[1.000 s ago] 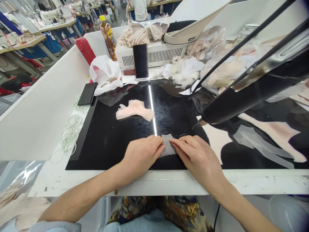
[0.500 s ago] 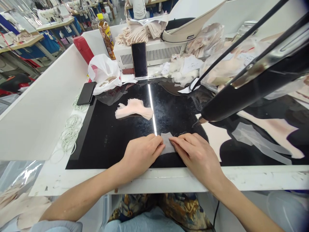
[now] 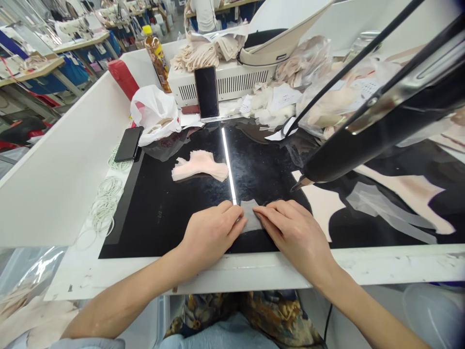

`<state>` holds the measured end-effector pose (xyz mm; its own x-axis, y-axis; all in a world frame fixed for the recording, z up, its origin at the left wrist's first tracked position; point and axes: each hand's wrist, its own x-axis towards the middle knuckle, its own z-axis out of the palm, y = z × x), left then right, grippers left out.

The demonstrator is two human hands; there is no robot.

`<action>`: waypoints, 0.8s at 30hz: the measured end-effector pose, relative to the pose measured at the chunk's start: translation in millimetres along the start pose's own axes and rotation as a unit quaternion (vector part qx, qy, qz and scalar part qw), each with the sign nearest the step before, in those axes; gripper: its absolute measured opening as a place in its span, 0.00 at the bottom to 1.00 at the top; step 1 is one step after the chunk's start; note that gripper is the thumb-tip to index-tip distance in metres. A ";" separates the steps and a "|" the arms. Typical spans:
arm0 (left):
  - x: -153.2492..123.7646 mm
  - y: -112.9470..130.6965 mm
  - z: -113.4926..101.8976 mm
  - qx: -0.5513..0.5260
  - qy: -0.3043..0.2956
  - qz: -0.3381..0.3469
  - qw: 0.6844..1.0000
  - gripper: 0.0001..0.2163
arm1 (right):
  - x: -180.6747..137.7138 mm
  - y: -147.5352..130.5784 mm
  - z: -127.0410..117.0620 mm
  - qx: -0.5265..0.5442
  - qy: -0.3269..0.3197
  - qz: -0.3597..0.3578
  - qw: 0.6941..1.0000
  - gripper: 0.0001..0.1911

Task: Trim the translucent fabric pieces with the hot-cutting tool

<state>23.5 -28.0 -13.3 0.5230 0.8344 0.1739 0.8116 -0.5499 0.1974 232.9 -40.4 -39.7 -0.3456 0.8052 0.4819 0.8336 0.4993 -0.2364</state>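
Note:
A small piece of sheer whitish fabric lies on the black work surface near its front edge. My left hand is closed on the piece's left side, thumb and forefinger pressed together. On the right side my right hand pinches the same fabric, its fingers closed. Both wrists come in over the front of the table. Beyond my left hand rests a stack of cut pale pink fabric pieces. Right of my right hand lies a flat pale pink fabric piece.
A thick black arm with a pointed tip slants in from the right, close above my right hand. Sheer strips lie at right. Elastic rings and a black phone are at left; another phone stands at the back.
The view has shifted slightly. Both hands stay on the sheer fabric in nearly the same pose, with no clear movement of the piece.

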 end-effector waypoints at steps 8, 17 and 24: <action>1.5 1.2 1.5 -0.025 0.054 0.129 0.990 0.08 | 1.2 0.4 2.1 0.009 0.002 -0.005 1.000 0.09; 4.9 5.0 6.9 -0.017 0.054 0.166 0.984 0.08 | -0.1 -0.1 3.6 0.007 -0.001 -0.008 1.000 0.09; 5.0 5.5 8.6 -0.012 0.046 0.162 0.986 0.09 | -1.9 1.1 4.5 0.004 -0.006 -0.001 1.000 0.10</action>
<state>32.7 -26.5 -19.6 0.7265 0.6090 0.3183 0.5996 -0.7881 0.1392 232.5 -40.0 -44.6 -0.3534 0.8076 0.4722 0.8289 0.5043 -0.2422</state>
